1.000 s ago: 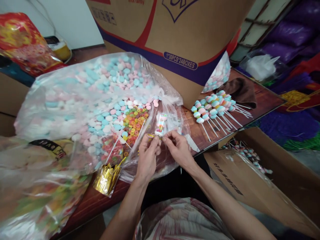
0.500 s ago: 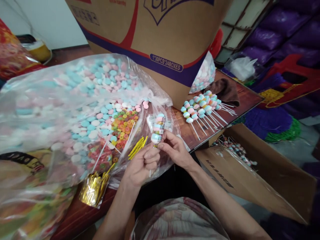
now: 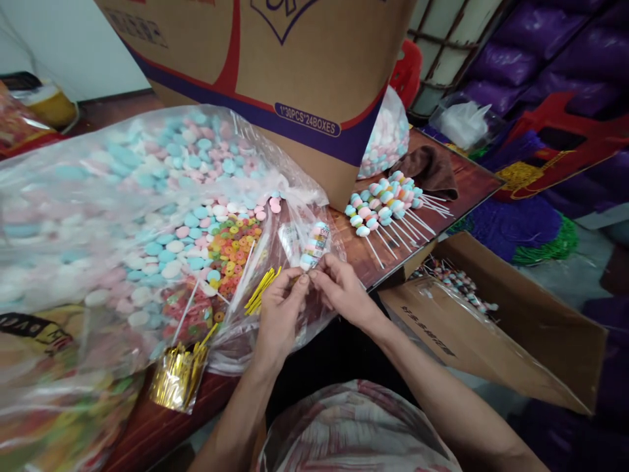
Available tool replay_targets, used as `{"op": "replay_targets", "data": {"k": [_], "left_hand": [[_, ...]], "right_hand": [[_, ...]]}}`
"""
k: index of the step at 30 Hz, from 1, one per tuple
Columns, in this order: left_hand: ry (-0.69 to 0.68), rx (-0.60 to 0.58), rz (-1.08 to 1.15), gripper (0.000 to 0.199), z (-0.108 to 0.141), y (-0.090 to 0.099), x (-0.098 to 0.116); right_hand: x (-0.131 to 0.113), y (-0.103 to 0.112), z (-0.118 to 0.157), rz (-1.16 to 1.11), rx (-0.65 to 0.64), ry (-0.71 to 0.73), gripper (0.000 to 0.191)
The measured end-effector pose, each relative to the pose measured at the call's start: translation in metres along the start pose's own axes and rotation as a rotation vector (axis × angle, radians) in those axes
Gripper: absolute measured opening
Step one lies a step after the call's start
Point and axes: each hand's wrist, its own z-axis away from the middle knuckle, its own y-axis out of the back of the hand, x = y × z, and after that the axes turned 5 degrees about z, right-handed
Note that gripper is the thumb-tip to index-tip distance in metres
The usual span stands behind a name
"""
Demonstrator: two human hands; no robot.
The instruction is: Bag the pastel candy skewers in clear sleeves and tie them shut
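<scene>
A wrapped candy skewer (image 3: 315,244) in pink, blue and white stands upright in clear film with printing. My left hand (image 3: 284,298) pinches its lower end between thumb and fingers. My right hand (image 3: 340,286) closes on the same spot from the right, its fingertips touching the wrapper's base. The stick is hidden by the fingers. Just left of my left hand lie gold twist ties (image 3: 262,290) on clear plastic. Finished-looking skewers (image 3: 386,203) with white sticks lie in a pile at the table's right.
A big bag of candies (image 3: 147,164) covers the left. Ring gummies (image 3: 234,252) lie in the middle. A pack of gold ties (image 3: 179,377) is at the front edge. Behind stands a large carton (image 3: 314,78); an open box (image 3: 531,328) holds skewers at lower right.
My left hand's fingers have uncurled from the stick into a pinch at the wrapper's base, and the right hand has drawn in beside it. The whole view has shifted slightly.
</scene>
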Motion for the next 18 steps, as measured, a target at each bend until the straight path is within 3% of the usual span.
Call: {"op": "replay_targets", "data": {"k": [3,6,8,13,18], "left_hand": [[0.199,-0.002,0.19,0.017,-0.006,-0.001,0.007],[0.425,0.062,0.421,0.015,-0.012,-0.002,0.013],[0.504,0.111,0.502,0.013,-0.014,-0.002,0.015],[0.598,0.104,0.524,0.011,-0.011,-0.005,0.014],[0.49,0.015,0.436,0.005,-0.005,-0.016,0.011]], "right_hand": [[0.002,0.004,0.0,-0.131,-0.039,-0.024,0.024],[0.007,0.007,0.003,0.093,0.084,0.218,0.018],[0.013,0.009,0.005,0.291,0.144,0.412,0.021],[0.024,0.013,0.005,0.665,0.208,0.662,0.024],[0.017,0.005,0.004,0.722,0.335,0.643,0.024]]}}
